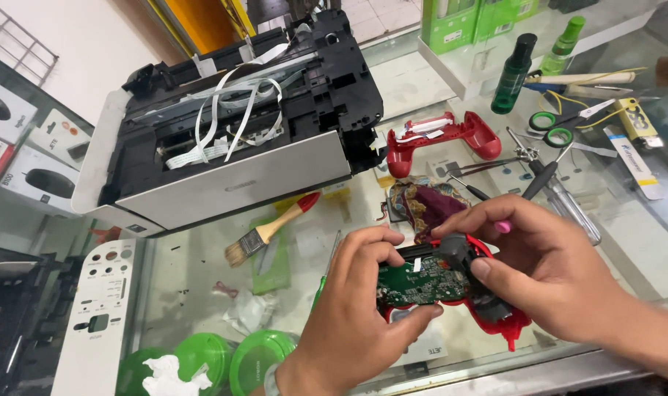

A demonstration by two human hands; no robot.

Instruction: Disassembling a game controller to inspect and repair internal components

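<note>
Red game controller shell (504, 323) with its green circuit board (420, 282) facing up lies crosswise, long axis left-right, gripped by the left hand (356, 308) and right hand (539, 271) above the glass worktop (202, 271).

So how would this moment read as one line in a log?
left hand: grips green circuit board | right hand: on red controller shell | nearby: paintbrush, opened printer

A glass-topped display surface (202, 279) fills the view, lit brightly and evenly. Behind the opened printer (231, 117) stands a pale plain wall (92, 44), with a yellow panel (202, 22) beside it. Below the printer, under the glass, lie boxed computer mice (26, 147) and green round containers (224, 359).
</note>
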